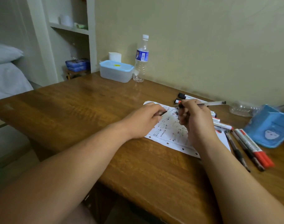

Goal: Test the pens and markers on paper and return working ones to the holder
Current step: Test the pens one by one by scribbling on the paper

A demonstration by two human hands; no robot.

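"Gripping what with the right hand (196, 122)?"

"Holding a clear pen (212, 103) in a curled grip, above the twelve o'clock edge of the paper (167, 133), with the dark end pointing toward three o'clock. Showing a bit of red at the nine o'clock end; cannot tell whether part of the pen."

"And with the left hand (142, 122)?"

"Pinching a small dark piece (163, 113), too blurred to name, while resting on the nine o'clock edge of the sheet. Lying flat on the table (73, 107), covered in short black and red strokes."

"Finding the holder (267, 126) where?"

"At three o'clock from the paper, well apart from both hands: blue, tilted on the table."

"Seeing other pens?"

"Lying loose between paper and holder, around four o'clock: two red-capped markers (255, 149) side by side, two dark pens (236, 151) just beside them. Black-capped markers (182, 95) at twelve o'clock from the sheet, partly behind the right hand."

"Anything farther back?"

"Standing by the wall (202, 46) at eleven o'clock: a water bottle (142, 59), just beside a plastic box (116, 75) with a blue lid."
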